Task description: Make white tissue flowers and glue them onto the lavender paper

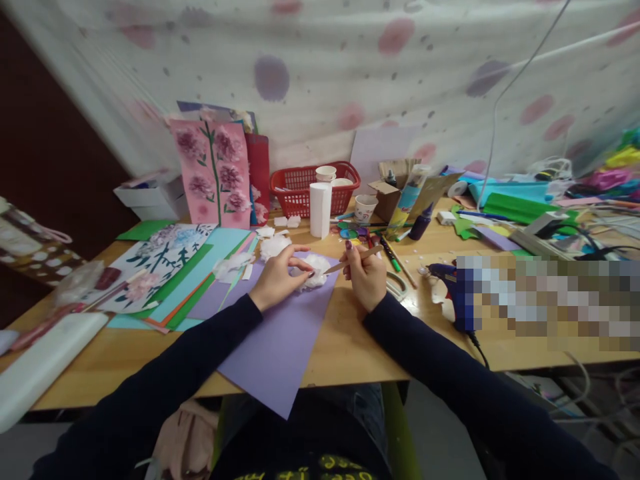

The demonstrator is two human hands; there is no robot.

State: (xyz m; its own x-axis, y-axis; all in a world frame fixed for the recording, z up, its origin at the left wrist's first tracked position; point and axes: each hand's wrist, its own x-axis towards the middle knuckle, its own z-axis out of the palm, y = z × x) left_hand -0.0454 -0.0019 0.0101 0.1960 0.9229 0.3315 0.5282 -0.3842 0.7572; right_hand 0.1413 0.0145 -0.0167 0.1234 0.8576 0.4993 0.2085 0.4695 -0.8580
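My left hand (277, 277) is part-open, fingertips against the left side of a white paper clump (317, 272); I can't tell whether they pinch it or only steady it. My right hand (367, 277) is closed around a thin brown stick (336, 268), its tip at the clump's right side. The clump sits at the far end of a purple sheet (280, 347) on the counter (345, 353).

If I push the stick too hard, I think the light paper could tear or slide left. If there is glue on the tip, which I can't see, it could string onto my fingertips. The sheet's near corner pokes past the counter's edge towards my lap, so leaning in might drag sheet and clump together.

To the right lies a glue gun (447, 277), nozzle towards my right hand; if it is hot, a careless swing of my wrist could meet it. A green marker (394, 261) crowds that side too. Straight beyond, a white cylinder (320, 212) stands upright before a red basket (286, 199) and could topple if I reach far. Another white clump (275, 247) and stacked coloured papers (197, 293) hem in my left.
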